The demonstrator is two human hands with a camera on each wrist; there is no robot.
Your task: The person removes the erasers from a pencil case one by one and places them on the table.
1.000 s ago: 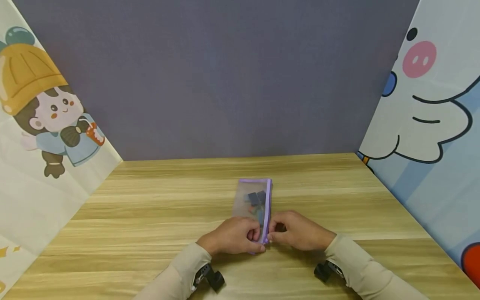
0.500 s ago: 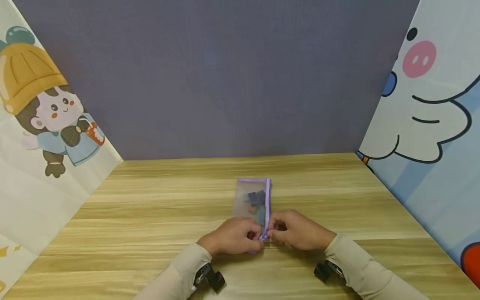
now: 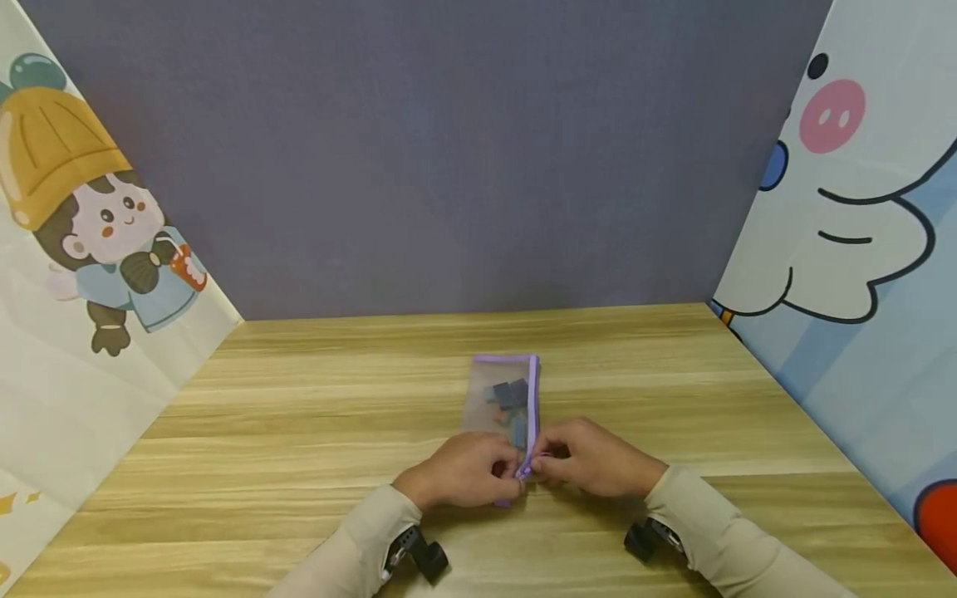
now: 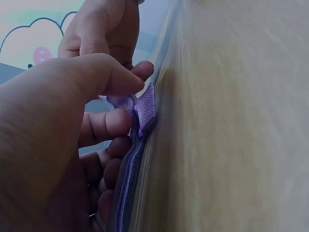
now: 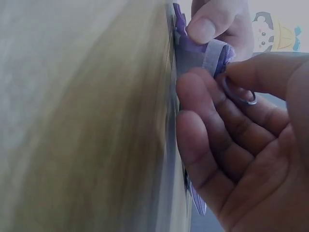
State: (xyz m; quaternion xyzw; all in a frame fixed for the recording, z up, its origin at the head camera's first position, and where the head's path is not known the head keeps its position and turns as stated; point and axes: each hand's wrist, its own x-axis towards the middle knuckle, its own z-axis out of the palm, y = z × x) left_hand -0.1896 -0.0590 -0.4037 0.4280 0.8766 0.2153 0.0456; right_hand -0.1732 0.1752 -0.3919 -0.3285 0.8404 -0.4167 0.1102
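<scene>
Grey panel [image 3: 449, 166] bounds your table [image 3: 321, 399] at the far edge; wood runs well past the pouch [image 3: 480, 407] on both sides. Pouch lies lengthwise mid-table, zip edge [image 3: 533, 399] rightward. Your left hand [image 3: 465, 469] pinches its near end. Your right hand [image 3: 601, 461] pinches what looks like the ring pull [image 5: 252, 101]; contact's partly hidden.

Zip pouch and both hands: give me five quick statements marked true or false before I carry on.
1. The left hand holds the near end of the pouch. True.
2. The right hand is at the pouch's far end. False: it is at the near end.
3. The pouch's trim is green. False: the trim is purple.
4. Dark pieces show through the pouch. True.
5. The pouch stands upright. False: it lies on the table.
</scene>
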